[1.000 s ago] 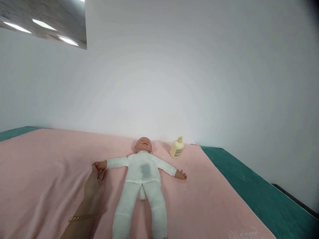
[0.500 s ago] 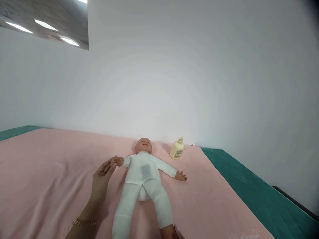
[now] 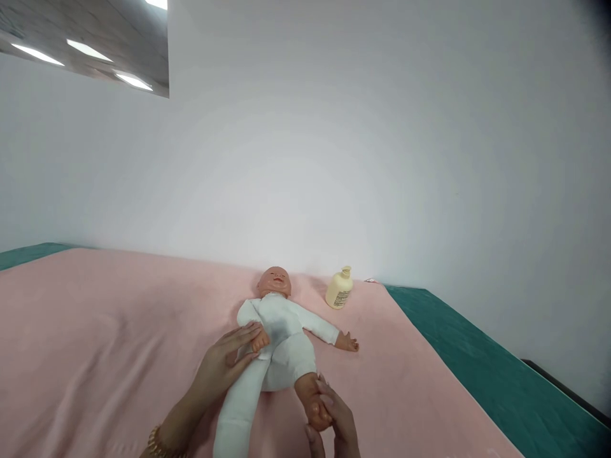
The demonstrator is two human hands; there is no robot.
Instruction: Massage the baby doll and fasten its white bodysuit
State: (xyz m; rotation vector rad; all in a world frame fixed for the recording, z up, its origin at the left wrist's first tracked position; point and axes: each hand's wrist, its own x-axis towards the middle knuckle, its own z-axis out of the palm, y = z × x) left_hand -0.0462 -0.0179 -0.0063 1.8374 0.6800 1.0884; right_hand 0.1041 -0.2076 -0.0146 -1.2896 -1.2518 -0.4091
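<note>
A baby doll in white clothing lies on its back, its head toward the wall. My left hand is closed round the doll's hand on the left side and holds it against the belly. Lower right, my right hand grips the doll's bare foot, and that leg is bent up toward the body. The doll's other arm stretches out to the right, its fingers spread. Its other leg lies straight toward me, the foot out of view.
A pale yellow pump bottle stands right of the doll's head. Under everything is a pink blanket, wrinkled at left, over a green surface. A white wall rises behind. A dark edge shows at far right.
My left hand has brought the doll's hand inward from the side to the belly. My right hand has come up into view, pushing the foot upward so the leg bends.
</note>
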